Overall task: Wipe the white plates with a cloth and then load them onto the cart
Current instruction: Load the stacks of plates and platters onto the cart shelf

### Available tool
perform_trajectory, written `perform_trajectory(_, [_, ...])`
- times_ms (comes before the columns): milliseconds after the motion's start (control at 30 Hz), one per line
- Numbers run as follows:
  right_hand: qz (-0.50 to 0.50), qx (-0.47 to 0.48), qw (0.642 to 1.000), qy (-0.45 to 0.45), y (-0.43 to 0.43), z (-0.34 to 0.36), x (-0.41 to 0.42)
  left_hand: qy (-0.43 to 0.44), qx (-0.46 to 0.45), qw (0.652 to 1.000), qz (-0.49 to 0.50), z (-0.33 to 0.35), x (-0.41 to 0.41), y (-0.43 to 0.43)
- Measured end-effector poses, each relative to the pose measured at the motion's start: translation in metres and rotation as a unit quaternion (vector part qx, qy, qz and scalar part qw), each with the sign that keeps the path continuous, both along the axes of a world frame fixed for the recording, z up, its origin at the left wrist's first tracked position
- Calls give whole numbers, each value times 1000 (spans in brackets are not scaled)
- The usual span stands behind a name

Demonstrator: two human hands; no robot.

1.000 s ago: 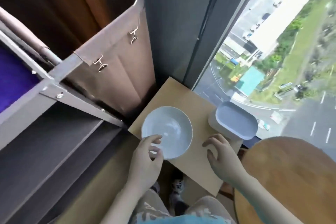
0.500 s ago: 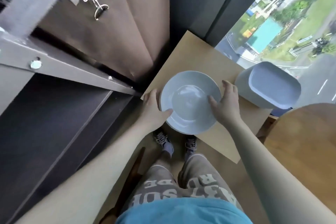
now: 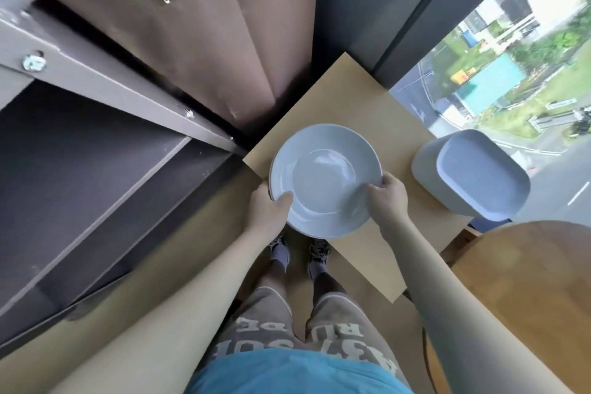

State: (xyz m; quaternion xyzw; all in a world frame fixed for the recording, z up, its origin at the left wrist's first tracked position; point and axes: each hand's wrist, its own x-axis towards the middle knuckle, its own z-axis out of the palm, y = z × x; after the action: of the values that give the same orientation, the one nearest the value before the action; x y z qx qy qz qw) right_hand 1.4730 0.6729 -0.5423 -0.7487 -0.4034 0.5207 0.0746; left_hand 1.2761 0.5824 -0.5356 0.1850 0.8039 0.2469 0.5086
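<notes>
A round white plate [image 3: 323,176] is over the near left corner of a small tan square table [image 3: 348,96]. My left hand [image 3: 268,211] grips its left rim with the thumb on top. My right hand [image 3: 388,198] grips its right rim. A second rim shows just under the plate's left edge. The grey metal cart [image 3: 105,150] stands to the left, its dark shelves open toward me. No cloth is visible.
A white rectangular dish [image 3: 476,179] sits on the table's right edge. A brown fabric bag [image 3: 198,41] hangs from the cart behind the table. A round wooden table [image 3: 527,281] is at the right. A window drops to the street beyond.
Both hands closed onto the plate's rims, the right sliding from the far right edge to the near right. The plate now overhangs the table's near edge.
</notes>
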Motion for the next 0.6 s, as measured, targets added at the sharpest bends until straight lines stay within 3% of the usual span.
perform_trajectory(367, [-29,13,999,17,-1,13,-7,-4,-9,993,114,4,14,4])
perform_trajectory(600, [-50,5,997,51,-2,16,-10,5,-3,992,123,9,19,5])
